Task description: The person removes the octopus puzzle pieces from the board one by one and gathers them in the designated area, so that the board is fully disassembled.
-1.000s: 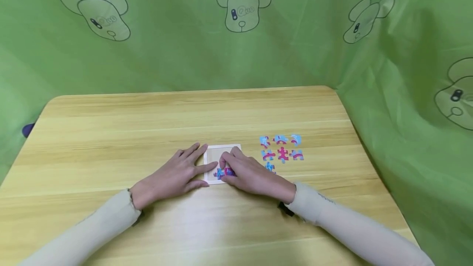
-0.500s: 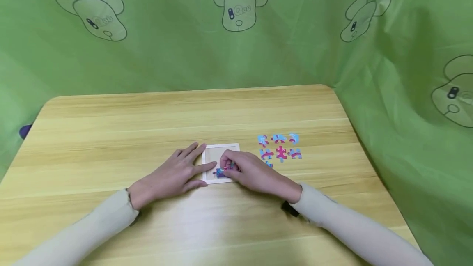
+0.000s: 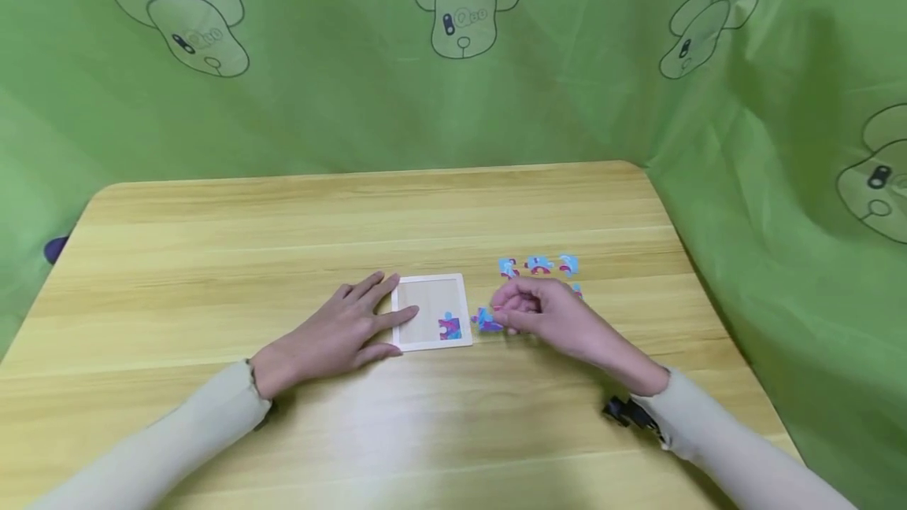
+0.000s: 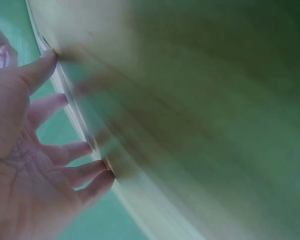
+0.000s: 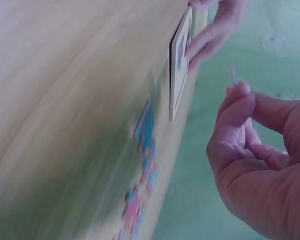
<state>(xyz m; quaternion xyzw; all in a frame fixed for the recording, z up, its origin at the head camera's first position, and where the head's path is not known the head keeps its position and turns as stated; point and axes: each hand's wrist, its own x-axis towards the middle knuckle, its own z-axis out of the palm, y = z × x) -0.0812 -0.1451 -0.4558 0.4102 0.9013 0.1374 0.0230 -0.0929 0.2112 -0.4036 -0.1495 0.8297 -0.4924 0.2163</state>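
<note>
A small white-rimmed puzzle tray (image 3: 430, 349) lies on the table with one pink-and-blue jigsaw piece (image 3: 449, 328) in its lower right corner. My left hand (image 3: 336, 330) rests across its left rim, fingers spread, one fingertip reaching inside. In the left wrist view, the fingertips (image 4: 92, 149) touch the tray's edge. Just right of the tray, my right hand (image 3: 556, 313) pinches a blue-and-purple jigsaw piece (image 3: 487, 320) between thumb and forefinger. From the right wrist view, only the thin edge of that held piece (image 5: 233, 73) shows, raised above the table.
More jigsaw pieces (image 3: 538, 264) lie in rows on the table, right of the tray; my right hand hides several of them. A green curtain (image 3: 354, 116) with printed mouse-like heads stands behind the wooden table (image 3: 283, 227) and along its right side.
My right hand has moved right, out of the tray, with a jigsaw piece in its fingers. One piece now shows in the tray's corner. The left hand has stayed put.
</note>
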